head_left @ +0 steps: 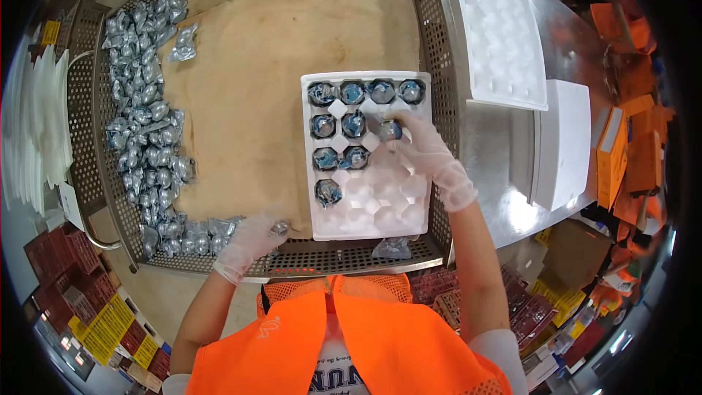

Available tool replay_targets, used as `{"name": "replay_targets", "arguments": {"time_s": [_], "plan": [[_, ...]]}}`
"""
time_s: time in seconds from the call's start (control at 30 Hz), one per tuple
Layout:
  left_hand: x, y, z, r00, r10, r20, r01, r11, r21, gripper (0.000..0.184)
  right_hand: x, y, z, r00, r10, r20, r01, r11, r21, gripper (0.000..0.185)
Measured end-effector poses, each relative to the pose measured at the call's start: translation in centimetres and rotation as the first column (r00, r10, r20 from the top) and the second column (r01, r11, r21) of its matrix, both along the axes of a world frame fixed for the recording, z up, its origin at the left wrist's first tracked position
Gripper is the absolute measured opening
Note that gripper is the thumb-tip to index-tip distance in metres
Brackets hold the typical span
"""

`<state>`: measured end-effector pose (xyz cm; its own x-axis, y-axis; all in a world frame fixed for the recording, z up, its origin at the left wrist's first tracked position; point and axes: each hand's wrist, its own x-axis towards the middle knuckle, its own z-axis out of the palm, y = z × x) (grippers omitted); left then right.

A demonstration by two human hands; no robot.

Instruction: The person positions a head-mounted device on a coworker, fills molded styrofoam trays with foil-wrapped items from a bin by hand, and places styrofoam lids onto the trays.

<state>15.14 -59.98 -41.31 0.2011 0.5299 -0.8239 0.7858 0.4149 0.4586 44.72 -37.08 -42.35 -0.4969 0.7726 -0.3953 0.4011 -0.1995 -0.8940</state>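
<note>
A white moulded foam tray [365, 230] lies on the right side of the cloth, with round shiny parts in clear plastic, such as one corner part [322, 93], in its upper and left pockets. My gloved right hand [425, 148] is over the tray, its fingers closed on a wrapped round part [390, 130] at a pocket in the second row. Near the front edge is my gloved left hand [250, 245], slightly blurred, with a round silver part [279, 228] at its fingertips. Beside it runs a row of bagged silver parts [196, 240].
A perforated metal bin [437, 36] surrounds the beige cloth [256, 73]. Many bagged silver parts [150, 113] pile along its left side. A second foam tray [497, 36] and a white foam block [567, 143] lie on the steel table [504, 183]. White sheets [36, 132] stand left.
</note>
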Motion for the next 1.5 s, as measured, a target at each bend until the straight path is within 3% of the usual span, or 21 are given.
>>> {"name": "replay_targets", "arguments": {"time_s": [0.07,0.17,0.23,0.3,0.33,0.47,0.5,0.6,0.63,0.67,0.73,0.8,0.93,1.03,1.1,1.17,1.2,1.27,1.33,1.4,1.5], "plan": [[-1.9,-4.7,-3.1,0.979,-0.179,-0.094,0.191,0.971,0.142,0.055,-0.6,1.5,-0.9,0.808,0.253,0.533,-0.479,0.809,0.342,0.045],[-1.9,-6.3,-4.2,0.906,-0.355,-0.231,0.407,0.881,0.242,0.052,-2.3,1.3,-2.0,0.641,0.254,0.724,-0.691,0.601,0.402,0.028],[-2.1,-7.6,-6.3,0.855,-0.415,-0.312,0.498,0.825,0.267,0.065,-3.4,0.0,-2.5,0.585,0.182,0.790,-0.687,0.629,0.363,0.020],[-2.5,-7.8,-7.1,0.887,-0.380,-0.264,0.447,0.850,0.279,0.067,-4.8,-1.3,-2.3,0.567,0.032,0.823,-0.541,0.768,0.343,0.012],[-2.6,-7.9,-7.3,0.912,-0.346,-0.221,0.401,0.866,0.299,0.068,-3.7,-1.5,-3.8,0.731,-0.023,0.682,-0.478,0.696,0.536,0.012],[-3.9,-7.7,-3.9,0.896,-0.233,-0.379,0.340,0.908,0.245,0.062,-4.6,-0.7,-4.7,0.512,-0.018,0.859,-0.634,0.666,0.393,0.009],[-5.0,-8.0,-3.4,0.925,-0.096,-0.367,0.202,0.943,0.264,0.062,-5.3,-1.1,-3.5,0.417,-0.125,0.900,-0.757,0.500,0.420,0.008],[-8.0,-9.7,-2.3,0.879,0.133,-0.459,-0.021,0.970,0.243,0.065,-11.8,-8.1,0.2,0.337,-0.193,0.921,-0.829,0.403,0.388,0.008],[-9.2,-10.8,-2.6,0.900,0.097,-0.425,-0.056,0.993,0.107,0.066,-13.2,-11.1,-0.8,0.599,0.185,0.779,-0.782,0.343,0.520,0.008],[-9.9,-11.4,-2.8,0.921,0.065,-0.385,-0.082,0.996,-0.027,0.067,-16.6,-14.5,1.3,0.416,0.550,0.724,-0.904,0.335,0.264,0.010],[-9.1,-11.4,-2.6,0.915,0.089,-0.394,-0.093,0.996,0.008,0.056,-18.8,-21.5,-3.8,0.372,0.782,0.501,-0.867,0.101,0.487,0.008],[-8.0,-10.7,-3.2,0.936,0.029,-0.352,0.108,0.926,0.361,0.050,-20.1,-26.4,-8.8,0.340,0.900,0.272,-0.848,0.169,0.502,0.009],[-5.8,-8.5,-5.0,0.842,-0.374,-0.389,0.458,0.877,0.147,0.059,-18.9,-24.4,-7.6,0.334,0.892,0.306,-0.789,0.087,0.608,0.011],[-6.4,-7.6,-6.1,0.827,-0.439,-0.351,0.516,0.841,0.163,0.059,-15.8,-20.6,-0.5,0.674,0.709,0.210,-0.735,0.614,0.287,0.037],[-6.8,-6.8,-5.9,0.845,-0.463,-0.269,0.505,0.855,0.115,0.059,-11.9,-17.6,2.8,0.940,0.342,0.011,-0.341,0.936,0.087,0.045],[-6.9,-6.9,-4.5,0.916,-0.330,-0.226,0.377,0.903,0.207,0.061,-6.4,-12.9,2.5,0.997,0.072,0.002,-0.068,0.925,0.375,0.040],[-6.9,-7.4,-4.1,0.968,-0.186,-0.166,0.226,0.935,0.272,0.063,-4.7,-11.3,4.5,0.971,-0.236,-0.039,0.239,0.953,0.186,0.034],[-6.3,-8.5,-4.3,0.990,-0.073,-0.121,0.114,0.918,0.379,0.064,-1.4,-6.9,4.9,0.911,-0.401,0.098,0.337,0.860,0.383,0.032],[-5.3,-8.6,-4.1,0.984,0.080,-0.159,-0.022,0.941,0.337,0.062,0.1,-3.8,2.4,0.868,-0.476,0.142,0.397,0.837,0.377,0.035],[-3.8,-9.1,-5.3,0.971,0.143,-0.189,-0.053,0.907,0.418,0.056,0.3,-1.9,-3.3,0.721,-0.386,0.576,-0.015,0.822,0.569,0.038],[-2.3,-8.6,-6.1,0.936,0.202,-0.287,-0.069,0.907,0.416,0.060,-1.5,-2.5,-1.6,0.630,-0.466,0.621,0.032,0.815,0.579,0.029]]}}
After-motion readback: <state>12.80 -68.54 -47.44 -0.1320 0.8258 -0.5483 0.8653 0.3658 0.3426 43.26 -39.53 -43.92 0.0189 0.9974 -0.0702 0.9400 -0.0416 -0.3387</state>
